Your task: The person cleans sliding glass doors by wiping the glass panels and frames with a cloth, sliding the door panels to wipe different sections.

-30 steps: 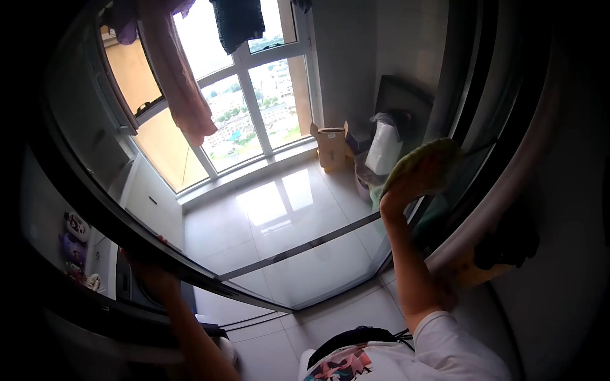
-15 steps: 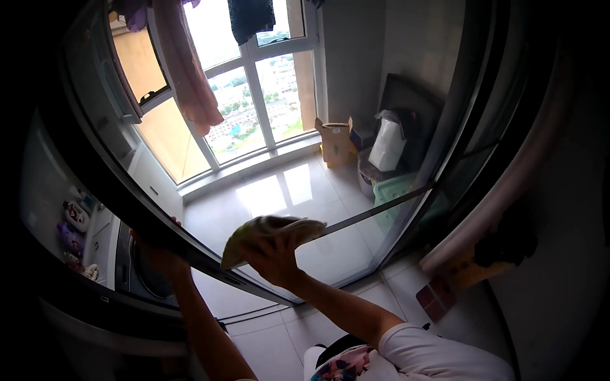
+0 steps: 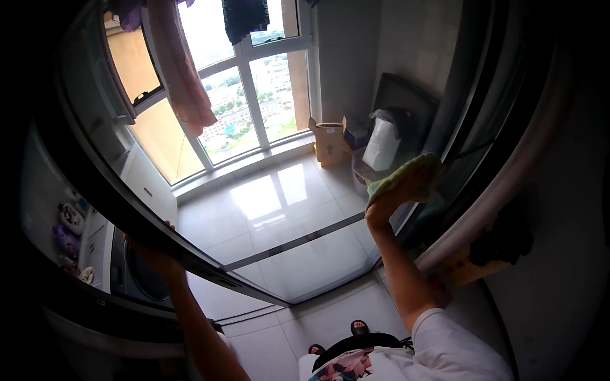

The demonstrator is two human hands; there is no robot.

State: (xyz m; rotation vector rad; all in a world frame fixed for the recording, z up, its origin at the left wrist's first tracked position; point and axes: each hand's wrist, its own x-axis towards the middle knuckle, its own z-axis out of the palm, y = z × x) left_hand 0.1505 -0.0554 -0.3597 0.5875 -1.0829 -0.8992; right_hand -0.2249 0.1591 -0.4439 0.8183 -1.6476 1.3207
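Observation:
A glass sliding door with a dark frame (image 3: 254, 294) stands in front of me. My left hand (image 3: 154, 254) is wrapped round the door's dark edge at the left, fingertips showing on its far side. At the right, my right hand (image 3: 395, 198) presses a yellow-green cloth (image 3: 406, 176) to the glass, near the right side of the frame. The cloth covers most of its fingers.
Beyond the glass are an open cardboard box (image 3: 330, 145), a bin with a white bag (image 3: 381, 146) and a window with hanging clothes (image 3: 181, 70). A washing machine (image 3: 143, 273) and bottles (image 3: 71, 219) are at the left. A yellow box (image 3: 470, 270) lies right.
My right hand swept left across the glass with the cloth, then back to the right. My left hand has stayed on the door's edge. The view has shifted slightly.

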